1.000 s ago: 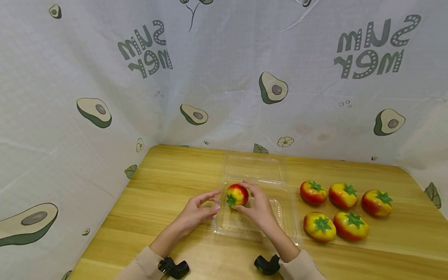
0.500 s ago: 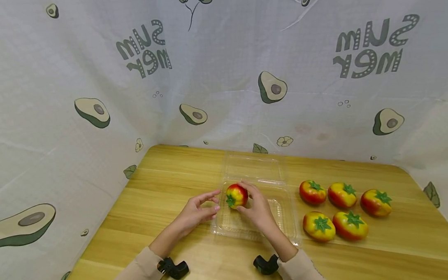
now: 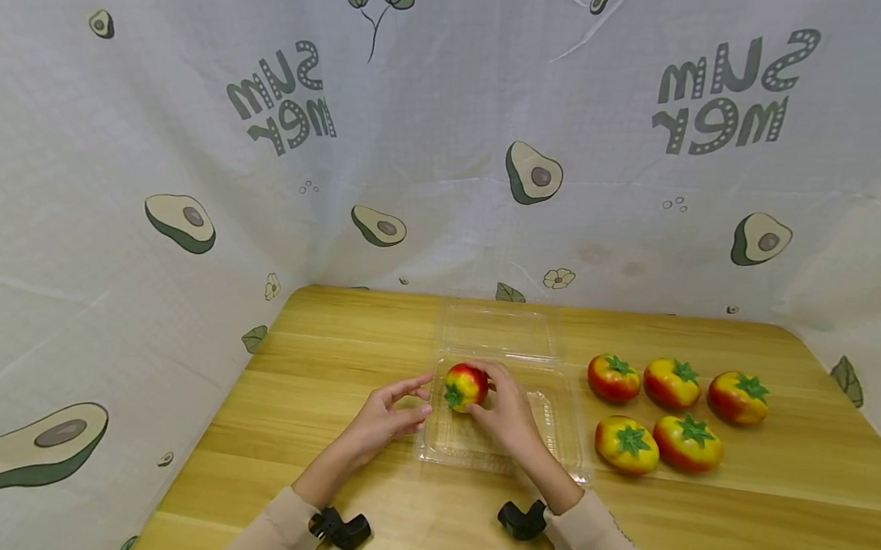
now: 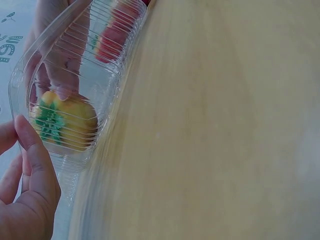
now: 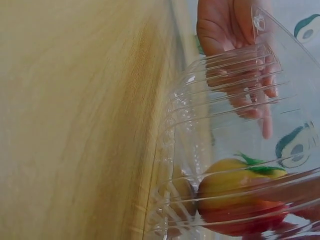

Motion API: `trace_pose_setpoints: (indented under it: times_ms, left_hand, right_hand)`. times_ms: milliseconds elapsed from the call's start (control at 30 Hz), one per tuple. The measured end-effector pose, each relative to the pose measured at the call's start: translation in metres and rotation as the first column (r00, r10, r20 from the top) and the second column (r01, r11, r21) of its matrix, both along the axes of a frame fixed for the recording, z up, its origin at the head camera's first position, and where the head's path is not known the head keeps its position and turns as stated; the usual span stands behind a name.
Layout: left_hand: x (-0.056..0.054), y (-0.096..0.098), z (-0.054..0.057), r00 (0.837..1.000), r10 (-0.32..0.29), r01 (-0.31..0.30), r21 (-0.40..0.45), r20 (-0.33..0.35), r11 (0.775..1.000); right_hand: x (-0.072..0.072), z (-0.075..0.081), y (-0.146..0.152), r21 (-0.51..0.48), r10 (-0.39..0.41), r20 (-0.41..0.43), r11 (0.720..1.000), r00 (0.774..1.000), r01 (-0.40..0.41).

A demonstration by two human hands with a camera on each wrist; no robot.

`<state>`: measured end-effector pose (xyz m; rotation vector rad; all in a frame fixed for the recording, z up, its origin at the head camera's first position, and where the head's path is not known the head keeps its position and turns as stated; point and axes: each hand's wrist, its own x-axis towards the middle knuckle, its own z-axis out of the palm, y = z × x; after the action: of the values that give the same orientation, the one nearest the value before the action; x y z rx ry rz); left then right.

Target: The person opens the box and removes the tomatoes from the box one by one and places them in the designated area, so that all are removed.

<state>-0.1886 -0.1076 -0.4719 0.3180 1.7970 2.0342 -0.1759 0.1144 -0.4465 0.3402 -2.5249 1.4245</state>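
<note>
A red-and-yellow tomato-like fruit (image 3: 465, 387) with a green leafy top sits at the left side of a clear plastic clamshell box (image 3: 476, 456). My right hand (image 3: 509, 410) grips it from the right, thumb in front and fingers behind. Beside the box's left edge is my left hand (image 3: 387, 414), its thumb and index finger apart and their tips at the rim. Seen from the left wrist, that hand (image 4: 30, 185) has a fingertip against the rim, and the fruit (image 4: 75, 120) shows through the ribbed wall. The right wrist view shows the fruit (image 5: 240, 195) behind plastic.
The box's lid (image 3: 497, 330) lies folded back toward the patterned cloth (image 3: 436, 146) behind the table (image 3: 326, 336). Right of the box rest several similar fruits, the nearest being a yellow one (image 3: 625, 447) and a redder one (image 3: 612, 378).
The fruit has shifted very slightly toward me, and the fingers of my right hand have moved slightly with it. My left hand and the box look unchanged.
</note>
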Motion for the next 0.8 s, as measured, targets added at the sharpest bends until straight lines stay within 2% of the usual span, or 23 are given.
trace_pose_setpoints:
  times_ms: [800]
  left_hand:
    - [0.0005,0.0004,-0.0003,1.0,0.005,-0.005,-0.001,-0.006,1.0]
  right_hand:
    - [0.0023,0.0044,0.0012,-0.015,-0.028,0.074,0.999,0.997,0.029]
